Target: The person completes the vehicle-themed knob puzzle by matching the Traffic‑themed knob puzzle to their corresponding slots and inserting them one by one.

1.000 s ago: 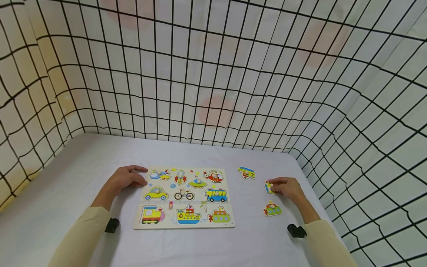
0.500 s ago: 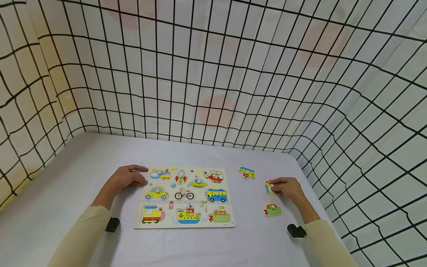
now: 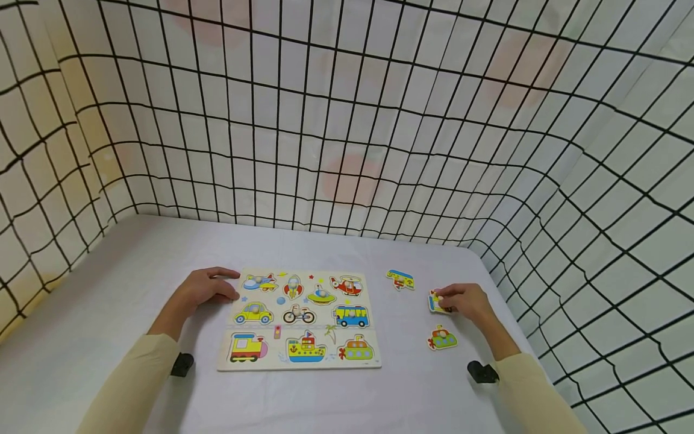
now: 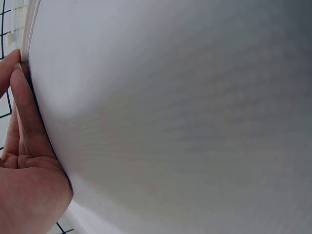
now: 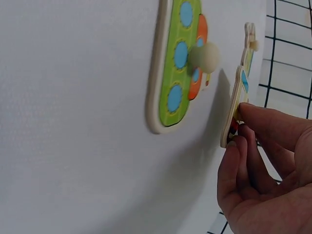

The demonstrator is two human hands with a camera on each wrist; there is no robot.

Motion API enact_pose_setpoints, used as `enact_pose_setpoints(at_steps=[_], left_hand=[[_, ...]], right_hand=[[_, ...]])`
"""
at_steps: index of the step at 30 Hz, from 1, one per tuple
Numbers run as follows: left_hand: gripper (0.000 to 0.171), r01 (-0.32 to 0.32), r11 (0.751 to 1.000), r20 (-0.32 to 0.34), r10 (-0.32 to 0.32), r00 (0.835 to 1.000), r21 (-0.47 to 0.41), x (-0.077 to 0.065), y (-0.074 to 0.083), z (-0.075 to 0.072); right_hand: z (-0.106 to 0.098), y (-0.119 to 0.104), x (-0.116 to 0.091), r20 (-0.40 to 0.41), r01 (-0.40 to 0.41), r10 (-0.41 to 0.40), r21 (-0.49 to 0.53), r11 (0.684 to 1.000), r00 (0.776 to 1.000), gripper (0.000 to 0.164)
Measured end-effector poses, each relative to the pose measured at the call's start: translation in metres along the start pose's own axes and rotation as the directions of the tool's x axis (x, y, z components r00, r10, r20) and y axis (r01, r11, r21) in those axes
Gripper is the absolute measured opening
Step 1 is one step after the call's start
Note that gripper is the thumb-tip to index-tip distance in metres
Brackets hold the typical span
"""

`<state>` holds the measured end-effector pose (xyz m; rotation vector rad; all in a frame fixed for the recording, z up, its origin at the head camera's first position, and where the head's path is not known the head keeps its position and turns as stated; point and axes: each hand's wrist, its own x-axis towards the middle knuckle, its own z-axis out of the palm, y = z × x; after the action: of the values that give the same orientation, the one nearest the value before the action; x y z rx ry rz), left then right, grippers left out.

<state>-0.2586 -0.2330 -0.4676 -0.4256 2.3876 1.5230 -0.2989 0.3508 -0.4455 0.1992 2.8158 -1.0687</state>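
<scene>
My left hand point(image 3: 202, 288) lies beside the left edge of a wooden knob puzzle board point(image 3: 225, 352), its fingertips right at the edge in the left wrist view. My right hand point(image 3: 472, 303) pinches a puzzle piece point(image 5: 235, 109) with blue, yellow and red parts between thumb and fingers; its picture is partly covered. In the right wrist view that piece stands tilted, close over the cloth. Nearer the body lies a green submarine puzzle piece point(image 3: 443, 339) with a round knob point(image 5: 209, 57). A yellow, blue and red boat puzzle piece point(image 3: 400, 280) lies upside down right of the board.
The board bears vehicle pictures, among them a train point(image 3: 247, 348), a boat point(image 3: 306, 349), a submarine point(image 3: 356, 349) and a bus with a knob point(image 3: 351, 316). White cloth covers the table point(image 3: 325, 404). Black wire grid point(image 3: 303, 150) rises at the back and sides.
My right hand has shifted slightly up and left in the head view, and the pinched puzzle piece has moved with it. The left hand and board stay put.
</scene>
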Motion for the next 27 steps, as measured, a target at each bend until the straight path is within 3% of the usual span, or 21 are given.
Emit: enact_pose_setpoints(at_steps=[17, 27], left_hand=[[0.065, -0.007, 0.999, 0.007, 0.007, 1.000, -0.035, 0.004, -0.002, 0.000], [0.066, -0.008, 1.000, 0.004, 0.008, 1.000, -0.028, -0.001, 0.000, 0.001]], right_hand=[[0.010, -0.063, -0.008, 0.043, 0.118, -0.116, -0.042, 0.992, 0.992, 0.025], [0.035, -0.104, -0.017, 0.082, 0.211, -0.207, -0.053, 0.976, 0.975, 0.019]])
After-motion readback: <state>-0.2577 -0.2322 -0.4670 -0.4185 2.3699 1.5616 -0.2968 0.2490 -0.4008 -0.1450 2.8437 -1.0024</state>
